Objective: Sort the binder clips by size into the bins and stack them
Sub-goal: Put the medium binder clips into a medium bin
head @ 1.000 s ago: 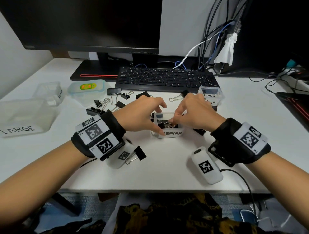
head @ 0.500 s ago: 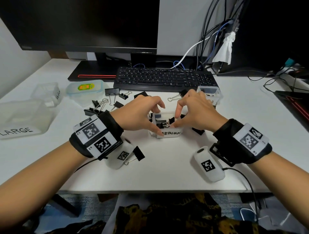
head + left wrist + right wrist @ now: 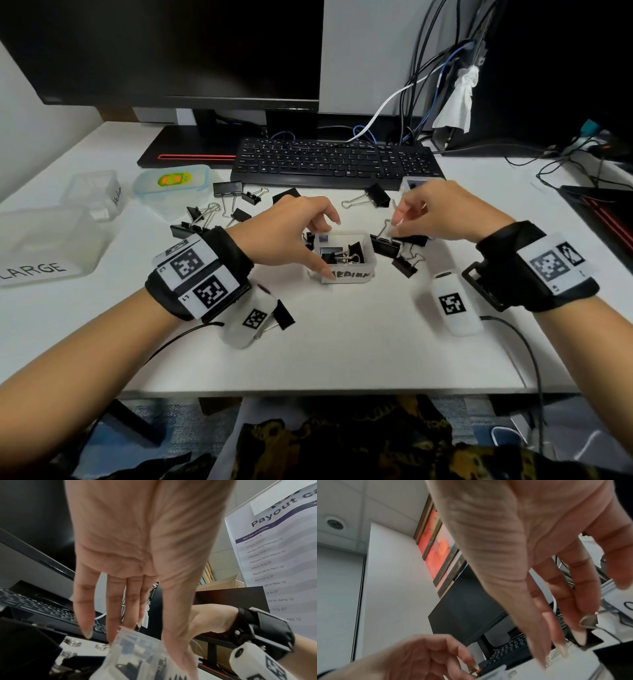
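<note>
The binder clip (image 3: 385,244) hangs at the right rim of the medium bin (image 3: 346,274), wire handles up, black body down. Our right hand (image 3: 442,216) pinches its handle, so it is nearer. Our left hand (image 3: 291,233) grips the bin's left wall on the desk (image 3: 342,342). We judge the drop goes leftward.

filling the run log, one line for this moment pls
left hand steadies MEDIUM bin | right hand pinches binder clip beside bin
</note>
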Available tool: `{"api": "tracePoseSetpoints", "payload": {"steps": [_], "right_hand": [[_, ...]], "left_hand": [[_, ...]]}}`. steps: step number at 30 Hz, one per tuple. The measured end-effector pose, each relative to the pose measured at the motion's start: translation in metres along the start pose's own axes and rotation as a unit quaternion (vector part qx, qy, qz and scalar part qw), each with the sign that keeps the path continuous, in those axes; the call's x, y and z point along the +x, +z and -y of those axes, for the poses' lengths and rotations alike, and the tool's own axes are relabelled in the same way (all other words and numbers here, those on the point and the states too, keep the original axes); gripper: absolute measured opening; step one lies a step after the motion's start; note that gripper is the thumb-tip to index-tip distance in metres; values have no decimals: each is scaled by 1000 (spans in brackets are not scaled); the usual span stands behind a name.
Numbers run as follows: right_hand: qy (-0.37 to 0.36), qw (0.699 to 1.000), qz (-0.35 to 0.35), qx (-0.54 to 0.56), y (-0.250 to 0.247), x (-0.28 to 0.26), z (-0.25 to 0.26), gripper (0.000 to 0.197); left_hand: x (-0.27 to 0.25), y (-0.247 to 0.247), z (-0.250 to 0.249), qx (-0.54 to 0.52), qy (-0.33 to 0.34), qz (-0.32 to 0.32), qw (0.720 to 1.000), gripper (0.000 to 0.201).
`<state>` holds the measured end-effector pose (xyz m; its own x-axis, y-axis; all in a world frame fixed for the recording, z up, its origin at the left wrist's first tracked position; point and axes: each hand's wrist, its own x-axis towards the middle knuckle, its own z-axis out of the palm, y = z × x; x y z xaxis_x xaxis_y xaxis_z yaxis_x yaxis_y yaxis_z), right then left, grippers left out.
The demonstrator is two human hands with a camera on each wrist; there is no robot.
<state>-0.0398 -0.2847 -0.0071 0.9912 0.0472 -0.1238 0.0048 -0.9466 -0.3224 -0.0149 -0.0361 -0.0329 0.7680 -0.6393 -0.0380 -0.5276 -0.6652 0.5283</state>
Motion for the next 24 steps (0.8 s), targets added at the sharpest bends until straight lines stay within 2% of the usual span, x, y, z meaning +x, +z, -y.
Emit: {"api": "tracePoseSetpoints", "payload": {"steps": [2,5,9,13,15,18,21,24], "right_hand": [[11,999,7,-31,5,-4,0,31],[3,998,-30,-62,8,-7,1,44],[2,995,-32,-90,1,-14,9,42],[8,989,7,-145,1,-22,14,31],[10,986,13,-166,0,-24,17,27],[14,984,25,-179,-1,-26,23,26],[10,978,38,-205,4,-24,27,25],[14,974,47,-223,8,-22,29,29]], "left_hand": [[0,0,0,-4,2,1,1000,72],[0,-3,-1,-7,5,15,1000,74],[-5,-13,-6,-23,3,0,1000,70],[-1,-32,2,-46,1,-73,996,41],[3,-41,10,-21,-4,-81,996,29],[9,-43,16,28,-6,-42,999,21],[17,-34,13,94,-2,9,996,24],[29,-24,10,134,6,29,990,28]]}}
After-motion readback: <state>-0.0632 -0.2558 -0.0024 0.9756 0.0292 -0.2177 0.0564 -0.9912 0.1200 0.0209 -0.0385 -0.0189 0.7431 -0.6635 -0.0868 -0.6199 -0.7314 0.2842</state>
